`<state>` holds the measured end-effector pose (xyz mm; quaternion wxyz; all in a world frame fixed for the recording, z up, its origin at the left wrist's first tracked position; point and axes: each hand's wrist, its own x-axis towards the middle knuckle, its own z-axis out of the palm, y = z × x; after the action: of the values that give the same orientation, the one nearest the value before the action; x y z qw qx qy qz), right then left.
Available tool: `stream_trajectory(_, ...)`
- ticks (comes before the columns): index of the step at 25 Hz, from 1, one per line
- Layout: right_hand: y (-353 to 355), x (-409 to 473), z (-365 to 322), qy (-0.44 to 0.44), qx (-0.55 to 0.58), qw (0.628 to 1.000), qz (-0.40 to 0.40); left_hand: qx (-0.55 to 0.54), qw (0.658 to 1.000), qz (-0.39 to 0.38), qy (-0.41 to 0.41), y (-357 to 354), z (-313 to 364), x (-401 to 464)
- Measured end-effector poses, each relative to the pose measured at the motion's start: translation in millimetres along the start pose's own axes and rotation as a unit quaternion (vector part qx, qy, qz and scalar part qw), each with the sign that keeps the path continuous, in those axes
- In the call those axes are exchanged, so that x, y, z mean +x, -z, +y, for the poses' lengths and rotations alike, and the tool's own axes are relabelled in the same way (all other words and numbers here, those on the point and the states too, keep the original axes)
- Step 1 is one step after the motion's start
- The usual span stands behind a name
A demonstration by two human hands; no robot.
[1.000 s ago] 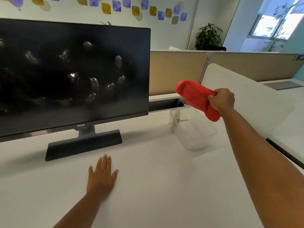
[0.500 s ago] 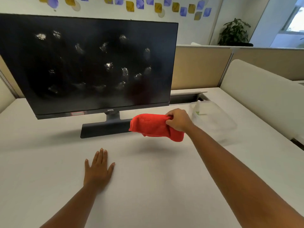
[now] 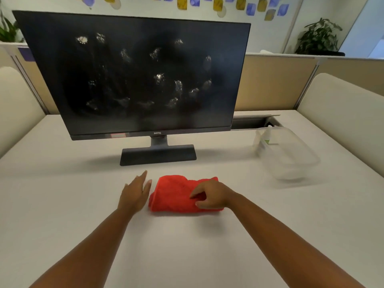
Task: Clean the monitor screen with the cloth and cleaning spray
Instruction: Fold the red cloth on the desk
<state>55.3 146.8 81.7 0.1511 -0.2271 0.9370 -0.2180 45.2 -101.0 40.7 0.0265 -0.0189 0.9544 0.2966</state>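
The black monitor (image 3: pixel 135 75) stands at the back of the white desk, its dark screen dotted with several whitish smudges. A folded red cloth (image 3: pixel 174 192) lies on the desk in front of the monitor's base. My right hand (image 3: pixel 209 196) sits on the cloth's right part, its thumb and curled fingers pinching the fabric. Just left of the cloth is my left hand (image 3: pixel 135 194), fingers straight and close to the cloth's left edge. A small white spray bottle with a green label (image 3: pixel 268 136) stands inside a clear plastic container (image 3: pixel 295 163) at the right.
The monitor's flat base (image 3: pixel 158 155) sits just behind the cloth. A cable slot (image 3: pixel 251 121) opens in the desk behind the container. Padded beige dividers (image 3: pixel 342 113) border the desk left and right, with partition panels and plants behind.
My right hand carried the red cloth from above the container down and left onto the desk before the monitor. My left hand rose from lying flat and moved toward the cloth.
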Motion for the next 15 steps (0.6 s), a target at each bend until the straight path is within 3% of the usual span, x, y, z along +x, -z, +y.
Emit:
stream_trajectory(2, 5.5, 2.3, 6.7, -0.071, 0.128, 0.984, 0.106, -0.017, 0.998, -0.039, -0.037, 0.0, 12.5, 8.6)
stream_trajectory(4, 13.4, 8.7, 17.9, -0.196, 0.109, 0.955, 0.192, -0.006, 0.995, -0.081, -0.055, -1.9, 25.7, 17.5)
stream_trajectory(6, 12.8, 12.9, 24.1, -0.288, 0.027, 0.951, 0.110, 0.046, 0.990, -0.113, -0.074, -5.3, 36.5, 24.6)
stream_trajectory(7, 11.4, 15.3, 23.2, -0.293, 0.013, 0.953, 0.080, 0.072, 0.986, -0.125, -0.088, -6.4, 41.2, 28.3)
stream_trajectory(10, 19.5, 21.2, 13.6, -0.246, 0.098, 0.960, 0.092, 0.106, 0.973, -0.156, -0.136, -7.6, 53.1, 37.5)
stream_trajectory(15, 45.2, 26.6, -10.6, -0.166, 0.120, 0.977, 0.065, 0.060, 0.960, -0.229, -0.150, -3.4, 68.8, 46.7)
